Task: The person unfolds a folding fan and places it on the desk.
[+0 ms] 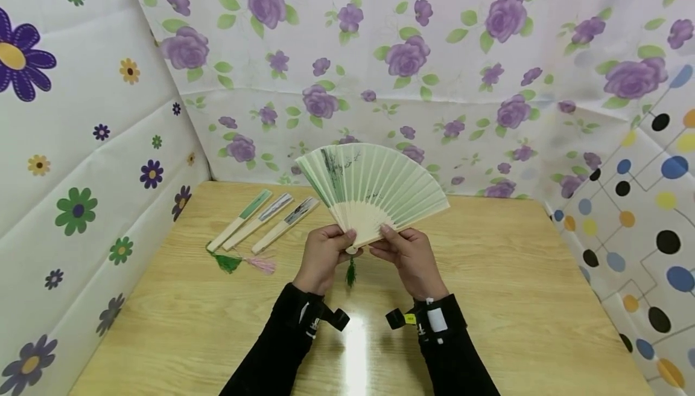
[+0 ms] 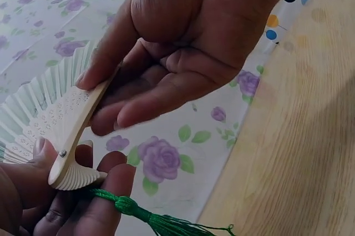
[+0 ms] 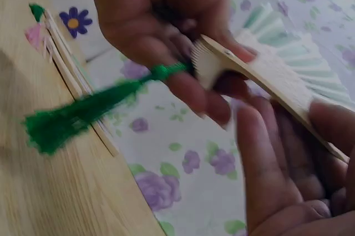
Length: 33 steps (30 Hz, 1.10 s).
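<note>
While the left hand (image 1: 320,257) pinches a spread fan (image 1: 380,185) at its pivot (image 2: 62,153), the right hand (image 1: 415,260) grips its outer rib (image 2: 83,117) between thumb and fingers, above the worktop (image 1: 516,299), right of three folded fans (image 1: 257,222); pulling too hard could tear the leaf (image 1: 407,172).

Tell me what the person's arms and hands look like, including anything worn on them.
Black sleeves run down to both wrists. The left hand and right hand are bare, with no gloves. Each wrist carries a small black device: the left device and the right device, which has a yellow label. A white patch sits at the right wrist.
</note>
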Tool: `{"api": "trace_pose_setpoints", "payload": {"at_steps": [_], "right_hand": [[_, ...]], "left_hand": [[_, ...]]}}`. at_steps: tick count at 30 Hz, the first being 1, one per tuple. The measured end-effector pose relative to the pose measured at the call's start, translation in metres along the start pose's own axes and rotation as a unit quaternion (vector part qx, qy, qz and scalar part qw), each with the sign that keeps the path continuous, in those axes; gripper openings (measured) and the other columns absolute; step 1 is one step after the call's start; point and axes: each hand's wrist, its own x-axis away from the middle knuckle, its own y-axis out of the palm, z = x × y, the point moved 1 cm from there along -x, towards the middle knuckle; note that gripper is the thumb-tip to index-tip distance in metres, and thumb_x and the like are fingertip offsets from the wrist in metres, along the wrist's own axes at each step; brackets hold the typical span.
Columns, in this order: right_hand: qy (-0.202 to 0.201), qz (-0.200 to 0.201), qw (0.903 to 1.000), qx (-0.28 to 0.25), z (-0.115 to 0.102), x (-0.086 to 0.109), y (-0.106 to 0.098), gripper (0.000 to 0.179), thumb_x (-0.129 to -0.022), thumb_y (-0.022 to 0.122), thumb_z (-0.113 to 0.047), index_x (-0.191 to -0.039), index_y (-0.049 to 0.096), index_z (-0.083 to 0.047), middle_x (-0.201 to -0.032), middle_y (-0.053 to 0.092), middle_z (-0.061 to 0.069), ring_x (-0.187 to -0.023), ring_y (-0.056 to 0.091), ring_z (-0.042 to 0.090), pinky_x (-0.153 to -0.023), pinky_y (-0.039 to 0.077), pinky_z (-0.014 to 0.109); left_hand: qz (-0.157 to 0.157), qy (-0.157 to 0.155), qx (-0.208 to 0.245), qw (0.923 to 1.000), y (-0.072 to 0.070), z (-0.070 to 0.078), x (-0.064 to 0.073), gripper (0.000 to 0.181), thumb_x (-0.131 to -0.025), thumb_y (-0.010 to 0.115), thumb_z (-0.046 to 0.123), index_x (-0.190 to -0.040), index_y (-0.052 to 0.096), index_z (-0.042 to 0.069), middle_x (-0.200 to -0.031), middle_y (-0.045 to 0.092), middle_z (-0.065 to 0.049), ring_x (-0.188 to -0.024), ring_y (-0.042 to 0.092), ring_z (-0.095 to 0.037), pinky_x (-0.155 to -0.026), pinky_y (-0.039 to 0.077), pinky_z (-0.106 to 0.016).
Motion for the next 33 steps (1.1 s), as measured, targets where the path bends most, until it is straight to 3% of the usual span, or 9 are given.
{"api": "trace_pose_setpoints", "payload": {"at_steps": [4,10,16,23,27,30,33], "right_hand": [[0.023,-0.012,0.9994,0.023,-0.003,-0.002,-0.008,0.022,-0.117,0.066,-0.012,-0.111,0.086,-0.011,-0.100,0.088,0.001,-0.092,0.087,0.013,-0.093,0.074,0.033],[0.012,-0.008,0.9994,0.032,-0.007,-0.002,-0.010,0.020,-0.116,0.067,-0.010,-0.121,0.084,-0.001,-0.102,0.087,0.002,-0.091,0.087,0.013,-0.092,0.074,0.032],[-0.020,-0.014,0.9996,0.014,-0.004,0.000,-0.007,0.021,-0.116,0.066,-0.009,-0.111,0.087,-0.011,-0.103,0.086,0.002,-0.093,0.087,0.011,-0.094,0.073,0.031],[-0.050,-0.023,0.9984,-0.015,0.007,0.002,0.001,0.023,-0.119,0.063,-0.016,-0.114,0.086,-0.017,-0.106,0.088,0.000,-0.100,0.086,0.012,-0.101,0.072,0.032],[-0.056,-0.026,0.9980,-0.008,0.004,0.003,-0.002,0.023,-0.118,0.065,-0.016,-0.111,0.087,-0.019,-0.104,0.086,-0.002,-0.099,0.086,0.011,-0.098,0.073,0.033],[-0.066,-0.017,0.9977,-0.004,0.000,0.003,-0.008,0.022,-0.118,0.065,-0.017,-0.109,0.085,-0.020,-0.104,0.084,-0.004,-0.098,0.086,0.010,-0.096,0.073,0.032],[-0.072,-0.005,0.9974,0.006,-0.005,0.003,-0.015,0.023,-0.118,0.065,-0.017,-0.107,0.084,-0.021,-0.103,0.082,-0.005,-0.099,0.086,0.010,-0.097,0.073,0.032]], "left_hand": [[-0.006,-0.008,-0.005,0.9999,0.001,-0.001,0.000,0.023,-0.114,0.065,-0.002,-0.131,0.074,-0.014,-0.108,0.077,-0.007,-0.094,0.079,-0.009,-0.096,0.074,-0.035],[-0.022,-0.008,-0.008,0.9997,0.002,0.000,0.000,0.021,-0.116,0.060,-0.001,-0.125,0.072,-0.016,-0.114,0.078,-0.012,-0.094,0.080,-0.010,-0.091,0.073,-0.029],[-0.013,-0.002,0.009,0.9999,0.004,0.003,0.002,0.026,-0.117,0.058,-0.001,-0.134,0.071,-0.015,-0.116,0.073,-0.011,-0.099,0.079,-0.011,-0.096,0.073,-0.031],[0.033,0.024,0.059,0.9974,0.006,0.003,0.003,0.030,-0.117,0.057,-0.002,-0.140,0.067,-0.020,-0.120,0.070,-0.015,-0.105,0.080,-0.012,-0.100,0.073,-0.035],[0.028,0.021,0.049,0.9982,0.005,0.004,0.005,0.030,-0.117,0.059,0.000,-0.140,0.068,-0.017,-0.118,0.073,-0.013,-0.101,0.081,-0.012,-0.099,0.073,-0.036],[0.017,0.019,0.033,0.9991,0.003,0.006,0.006,0.026,-0.118,0.059,0.001,-0.134,0.071,-0.014,-0.112,0.073,-0.009,-0.100,0.080,-0.013,-0.103,0.073,-0.040],[0.013,0.016,0.030,0.9993,0.000,0.008,0.006,0.017,-0.117,0.059,0.000,-0.119,0.073,-0.009,-0.103,0.068,-0.006,-0.095,0.077,-0.015,-0.109,0.071,-0.045]]}}
